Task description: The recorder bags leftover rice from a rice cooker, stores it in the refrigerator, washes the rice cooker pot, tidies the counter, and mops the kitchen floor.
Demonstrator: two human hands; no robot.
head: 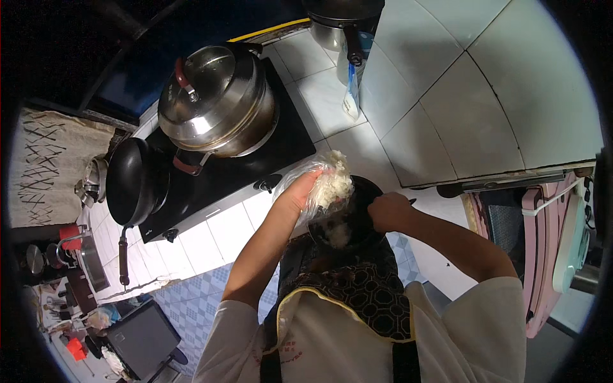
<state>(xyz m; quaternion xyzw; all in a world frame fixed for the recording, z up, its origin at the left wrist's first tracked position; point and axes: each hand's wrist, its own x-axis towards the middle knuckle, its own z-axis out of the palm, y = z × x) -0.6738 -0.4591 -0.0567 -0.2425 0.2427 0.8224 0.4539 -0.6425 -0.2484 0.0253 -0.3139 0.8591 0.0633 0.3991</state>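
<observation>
My left hand (pixel 305 189) grips a clear plastic bag (pixel 287 182) beside the counter's front edge. A white, crumbly mass that looks like cooked rice (pixel 337 189) bulges from the bag's open end. Below it is a dark round pot (pixel 361 191), close in front of my apron. A whitish clump (pixel 338 234) shows inside the pot. My right hand (pixel 390 213) is closed in a fist at the pot's right side, and a short dark tip sticks out beyond it. The fingers hide whether they grip a handle or the rim.
On the black gas stove (pixel 292 129) stands a large lidded steel pot (pixel 220 103). A black frying pan (pixel 131 182) is left of it, its handle (pixel 124 258) jutting over the counter. A pouch (pixel 352 98) leans near the tiled wall (pixel 450 105). Pink appliance panels (pixel 536 258) are at right.
</observation>
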